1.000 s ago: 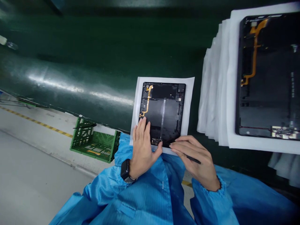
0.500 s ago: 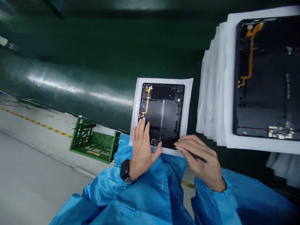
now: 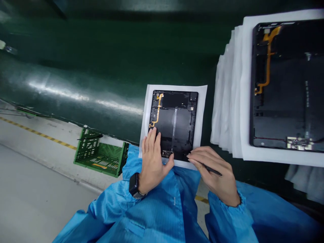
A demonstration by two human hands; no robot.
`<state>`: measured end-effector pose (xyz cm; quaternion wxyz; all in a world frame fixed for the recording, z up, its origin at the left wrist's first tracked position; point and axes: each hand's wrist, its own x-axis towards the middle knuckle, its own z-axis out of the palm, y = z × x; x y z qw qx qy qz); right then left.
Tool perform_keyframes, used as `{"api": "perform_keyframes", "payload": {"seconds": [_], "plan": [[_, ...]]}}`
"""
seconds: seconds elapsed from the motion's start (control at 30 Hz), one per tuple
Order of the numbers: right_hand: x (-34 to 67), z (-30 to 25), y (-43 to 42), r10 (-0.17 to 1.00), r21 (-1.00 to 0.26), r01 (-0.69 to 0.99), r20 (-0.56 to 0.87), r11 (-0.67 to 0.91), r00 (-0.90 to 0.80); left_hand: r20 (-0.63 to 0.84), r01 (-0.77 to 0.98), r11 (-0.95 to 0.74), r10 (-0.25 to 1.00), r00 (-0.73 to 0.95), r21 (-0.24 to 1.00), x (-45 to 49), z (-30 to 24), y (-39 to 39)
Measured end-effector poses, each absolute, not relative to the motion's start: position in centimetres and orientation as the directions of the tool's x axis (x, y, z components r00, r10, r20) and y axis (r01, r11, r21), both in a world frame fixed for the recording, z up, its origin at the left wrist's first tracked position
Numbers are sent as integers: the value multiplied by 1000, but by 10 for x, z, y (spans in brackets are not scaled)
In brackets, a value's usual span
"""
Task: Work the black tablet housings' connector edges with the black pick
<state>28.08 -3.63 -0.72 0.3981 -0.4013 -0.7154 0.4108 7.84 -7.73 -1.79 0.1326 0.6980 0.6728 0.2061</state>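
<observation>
**Tablet housing [image 3: 174, 118] lying on a white sheet [image 3: 202, 131], both hands at its lower edge.**
Left to right: green crate [image 3: 100, 155] sitting apart; left hand [image 3: 153, 163] spread, resting on the housing; right hand [image 3: 212, 173] pinching a black stylus [image 3: 212, 170]; second housing [image 3: 286, 101] lying on foam sheets [image 3: 226, 101].

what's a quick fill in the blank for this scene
The left hand rests on a black tablet casing and has a ____ on its wrist.
The right hand comes out of a ____ sleeve.
The plastic crate left of the hands is ____.
Missing words: watch; blue; green.
</observation>
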Motion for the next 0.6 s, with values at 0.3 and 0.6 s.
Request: {"api": "perform_keyframes", "payload": {"seconds": [0.3, 0.6], "plan": [[285, -9, -37, 914, -904, 278, 226, 326, -337, 115, 886, -59, 993, 6, 460, 78, -18, -76], [290, -9, -41, 934, -908, 293, 214, 299, -286, 113, 886, -61, 994, 10, 459, 78, -19, -78]]}}
